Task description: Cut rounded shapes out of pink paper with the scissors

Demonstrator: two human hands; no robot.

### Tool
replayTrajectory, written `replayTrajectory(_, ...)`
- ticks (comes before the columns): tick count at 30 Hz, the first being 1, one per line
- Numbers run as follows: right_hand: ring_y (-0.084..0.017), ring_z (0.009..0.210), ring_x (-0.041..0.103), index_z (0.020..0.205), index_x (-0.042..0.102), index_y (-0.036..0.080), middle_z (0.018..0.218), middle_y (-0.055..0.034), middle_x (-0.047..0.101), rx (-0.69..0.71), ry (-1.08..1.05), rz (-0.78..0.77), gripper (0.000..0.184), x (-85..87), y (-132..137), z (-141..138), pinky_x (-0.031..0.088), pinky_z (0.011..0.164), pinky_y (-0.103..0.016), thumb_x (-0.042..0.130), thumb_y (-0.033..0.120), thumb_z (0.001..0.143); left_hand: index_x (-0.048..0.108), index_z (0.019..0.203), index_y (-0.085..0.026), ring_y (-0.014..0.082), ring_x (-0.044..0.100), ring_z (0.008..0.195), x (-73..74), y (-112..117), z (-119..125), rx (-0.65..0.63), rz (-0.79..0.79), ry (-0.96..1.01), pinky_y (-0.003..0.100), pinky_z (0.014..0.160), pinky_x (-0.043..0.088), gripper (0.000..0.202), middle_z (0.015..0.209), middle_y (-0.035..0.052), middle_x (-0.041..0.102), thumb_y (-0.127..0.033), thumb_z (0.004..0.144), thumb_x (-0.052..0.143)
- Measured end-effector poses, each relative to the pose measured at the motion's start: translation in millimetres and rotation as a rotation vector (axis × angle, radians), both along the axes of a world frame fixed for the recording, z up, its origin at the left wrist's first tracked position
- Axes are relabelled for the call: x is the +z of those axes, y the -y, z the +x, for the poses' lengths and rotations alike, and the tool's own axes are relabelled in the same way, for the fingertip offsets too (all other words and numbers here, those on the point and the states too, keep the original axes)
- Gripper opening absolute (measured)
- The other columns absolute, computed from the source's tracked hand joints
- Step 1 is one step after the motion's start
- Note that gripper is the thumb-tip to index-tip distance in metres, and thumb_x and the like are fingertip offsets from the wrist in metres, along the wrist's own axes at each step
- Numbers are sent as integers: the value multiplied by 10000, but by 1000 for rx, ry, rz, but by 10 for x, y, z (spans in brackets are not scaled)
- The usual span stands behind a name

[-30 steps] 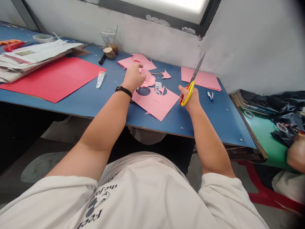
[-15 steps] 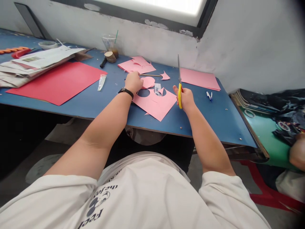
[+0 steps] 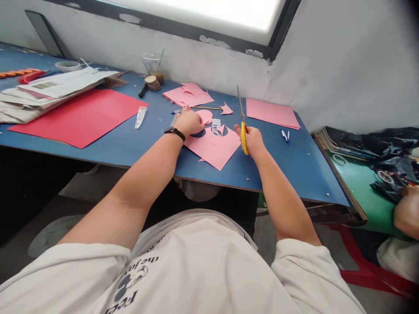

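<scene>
My right hand [image 3: 251,138] grips yellow-handled scissors [image 3: 242,123], blades closed and pointing up and away. My left hand [image 3: 190,122], with a black watch on its wrist, rests with curled fingers on the edge of a pink sheet [image 3: 216,146] that has a round hole cut from it. Pink cut circles [image 3: 204,116] lie just past those fingers, and I cannot tell if they pinch anything. All lie on a blue table [image 3: 288,161].
Pink offcuts [image 3: 188,94] and a pink sheet stack [image 3: 271,113] lie by the wall. A large red sheet [image 3: 78,117], newspapers [image 3: 49,87], a plastic cup [image 3: 153,65], a glue tube [image 3: 140,116] and pens [image 3: 285,135] are around. Another person's hand [image 3: 406,211] shows at far right.
My right hand swung the scissors from leaning right to nearly upright and drew toward the pink sheet. My left hand came back from the far pink pieces onto the sheet's edge.
</scene>
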State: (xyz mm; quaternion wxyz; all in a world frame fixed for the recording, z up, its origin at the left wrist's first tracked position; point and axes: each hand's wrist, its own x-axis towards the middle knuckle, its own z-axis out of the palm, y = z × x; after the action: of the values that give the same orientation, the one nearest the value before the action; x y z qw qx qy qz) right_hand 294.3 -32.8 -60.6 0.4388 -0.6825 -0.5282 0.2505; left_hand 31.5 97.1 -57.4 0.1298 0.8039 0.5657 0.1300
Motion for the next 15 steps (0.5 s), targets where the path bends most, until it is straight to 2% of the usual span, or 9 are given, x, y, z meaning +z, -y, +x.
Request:
replayTrajectory(4, -188, 692, 469, 719, 532, 273, 684, 4, 534, 20, 165, -35, 686, 85, 51, -47, 398, 648, -362, 909, 820, 891, 926, 1195, -181, 595, 404, 1702, 79, 102, 41, -1, -3, -24, 788, 1313, 419, 396, 1481, 271, 809, -458, 1001, 720)
replayTrajectory(8, -199, 719, 495, 736, 557, 266, 723, -9, 575, 26, 212, -80, 644, 133, 85, -101, 412, 700, -377, 895, 783, 918, 865, 1468, -164, 515, 438, 1711, 82, 89, 45, 13, 59, 49, 698, 1360, 422, 566, 1632, 245, 756, -446, 1019, 666)
replayTrajectory(11, -212, 728, 518, 737, 559, 269, 731, -21, 594, 12, 231, -81, 620, 126, 81, -99, 417, 702, -382, 874, 762, 944, 887, 1411, -153, 464, 543, 1615, 86, 80, 46, 16, 134, 125, 628, 1377, 423, 538, 1565, 220, 801, -420, 1045, 597)
replayTrajectory(15, -223, 741, 537, 756, 563, 275, 751, -37, 639, -25, 271, -57, 568, 121, 78, -57, 420, 689, -376, 860, 716, 956, 879, 1417, -157, 464, 565, 1575, 121, 100, 47, 54, 111, 130, 589, 1327, 464, 540, 1550, 203, 811, -404, 1033, 592)
